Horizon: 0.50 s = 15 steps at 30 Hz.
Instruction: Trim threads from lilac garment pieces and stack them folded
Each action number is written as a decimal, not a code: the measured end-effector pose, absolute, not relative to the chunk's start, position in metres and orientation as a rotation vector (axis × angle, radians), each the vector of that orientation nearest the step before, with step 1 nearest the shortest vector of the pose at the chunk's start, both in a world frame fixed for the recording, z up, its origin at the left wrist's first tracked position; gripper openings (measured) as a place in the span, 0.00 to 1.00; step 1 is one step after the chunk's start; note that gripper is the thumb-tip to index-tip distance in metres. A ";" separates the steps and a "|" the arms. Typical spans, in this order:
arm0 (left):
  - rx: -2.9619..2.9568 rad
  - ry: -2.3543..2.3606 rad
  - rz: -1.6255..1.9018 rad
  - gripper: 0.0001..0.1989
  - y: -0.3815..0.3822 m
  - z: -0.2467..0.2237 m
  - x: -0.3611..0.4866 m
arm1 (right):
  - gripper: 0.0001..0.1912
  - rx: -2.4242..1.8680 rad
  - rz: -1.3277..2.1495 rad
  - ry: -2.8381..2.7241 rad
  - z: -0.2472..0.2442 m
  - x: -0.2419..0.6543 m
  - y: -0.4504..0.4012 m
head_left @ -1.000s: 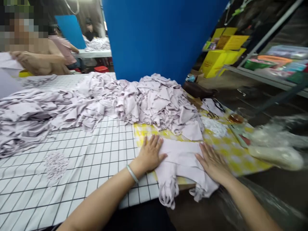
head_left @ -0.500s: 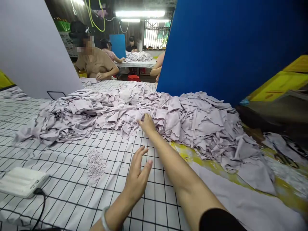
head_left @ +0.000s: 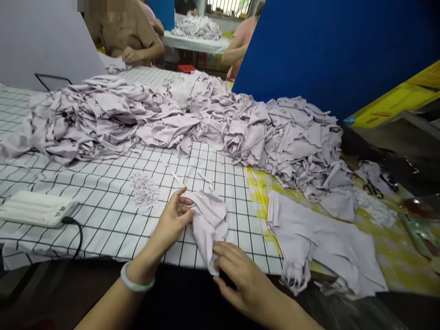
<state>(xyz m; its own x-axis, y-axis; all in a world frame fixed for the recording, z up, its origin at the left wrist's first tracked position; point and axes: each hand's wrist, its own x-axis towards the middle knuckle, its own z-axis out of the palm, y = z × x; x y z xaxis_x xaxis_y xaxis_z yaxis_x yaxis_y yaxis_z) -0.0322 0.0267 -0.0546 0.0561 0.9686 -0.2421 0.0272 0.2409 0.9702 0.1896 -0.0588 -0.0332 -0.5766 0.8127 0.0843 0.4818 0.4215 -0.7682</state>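
Between my hands hangs a pale lilac fabric piece (head_left: 209,217) at the table's front edge. My left hand (head_left: 177,213), with a jade-coloured bangle (head_left: 137,279) on its wrist, pinches the upper left corner of the fabric. Lower down, my right hand (head_left: 237,272) has its fingers closed on the near right edge of the same piece. Thin white strips trail from the fabric's top onto the cloth. Left of my left hand lies a small heap of tiny scraps (head_left: 144,190). Behind, a long pile of similar fabric pieces (head_left: 192,110) spans the table.
A white power bank (head_left: 37,208) with a black cable sits at left on the checked tablecloth (head_left: 113,229). Stacked fabric panels (head_left: 323,238) lie at right, near scissors (head_left: 373,190). A blue board (head_left: 326,50) and a pale board (head_left: 44,41) stand behind. Co-workers (head_left: 123,34) sit beyond.
My right hand has come back from the pile to the table's front edge with a fabric piece. My left hand now grips it too. The view has tilted down.
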 end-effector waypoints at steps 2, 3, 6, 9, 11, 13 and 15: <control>1.318 1.386 0.919 0.22 0.016 -0.059 -0.035 | 0.07 -1.251 0.962 -2.118 -0.040 0.191 -0.070; 1.489 1.456 0.908 0.19 0.015 -0.060 -0.035 | 0.06 -1.346 0.873 -2.056 -0.044 0.189 -0.065; 2.010 1.636 0.827 0.19 0.027 -0.059 -0.029 | 0.13 -1.561 0.536 -1.981 -0.056 0.182 -0.025; 2.234 1.617 0.737 0.09 0.046 -0.047 -0.021 | 0.07 -1.523 0.432 -2.002 -0.056 0.177 0.014; 2.210 1.476 0.869 0.07 0.048 -0.028 -0.020 | 0.07 -1.439 0.510 -1.858 -0.040 0.183 0.022; 2.107 1.308 1.003 0.06 0.034 0.000 -0.024 | 0.07 -1.335 0.745 -1.643 -0.013 0.196 0.010; 2.002 1.203 0.976 0.05 0.005 0.036 -0.033 | 0.08 -1.225 1.043 -1.429 0.024 0.211 -0.018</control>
